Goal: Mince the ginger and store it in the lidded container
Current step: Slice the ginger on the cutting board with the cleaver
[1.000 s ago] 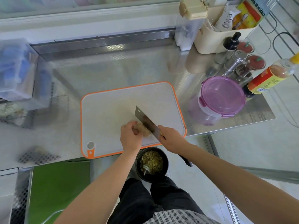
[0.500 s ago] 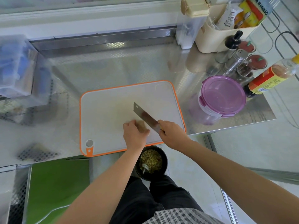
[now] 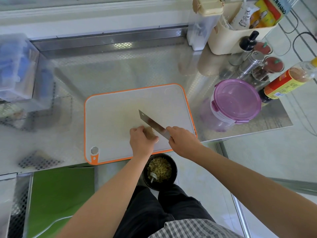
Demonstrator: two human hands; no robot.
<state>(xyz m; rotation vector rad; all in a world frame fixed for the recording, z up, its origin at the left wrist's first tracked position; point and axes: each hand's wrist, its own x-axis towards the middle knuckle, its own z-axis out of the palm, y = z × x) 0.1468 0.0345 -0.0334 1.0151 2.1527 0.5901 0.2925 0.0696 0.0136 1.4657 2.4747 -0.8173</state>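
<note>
Surroundings: A steel counter (image 3: 120, 71) carries a white cutting board (image 3: 120, 117) with an orange rim at frame centre. At the upper right stand a cream caddy (image 3: 236, 40), a clear box with a cream lid (image 3: 204, 19), a black-capped bottle (image 3: 247, 43), a steel shaker (image 3: 250, 64) and a sauce bottle (image 3: 288, 79) with a red-and-yellow label. A blurred clear plastic bin (image 3: 15, 66) sits at the left edge. A black bowl (image 3: 159, 170) of yellowish-green scraps shows below the counter's near edge, lower centre.
Obstructions: The left hand covers most of the ginger. The right hand hides the cleaver's handle. The board surface above the blade is bare.
Counts: One cutting board, one cleaver, one visible ginger piece, one lidded container, two red-topped jars (image 3: 273, 64) beside the shaker.
Left hand: The left hand (image 3: 141, 140) has its fingers curled down over the ginger, pinning it to the board.
Right hand: The right hand (image 3: 181, 140) is clamped round the handle of the cleaver (image 3: 152, 123); the blade points to the upper left.
Ginger: The ginger (image 3: 150, 133) lies on the board's lower centre, just beside the blade; contact with the blade cannot be told.
Container: The lidded container (image 3: 237, 98), with its purple lid on, stands on the counter to the right of the board, apart from it.
</note>
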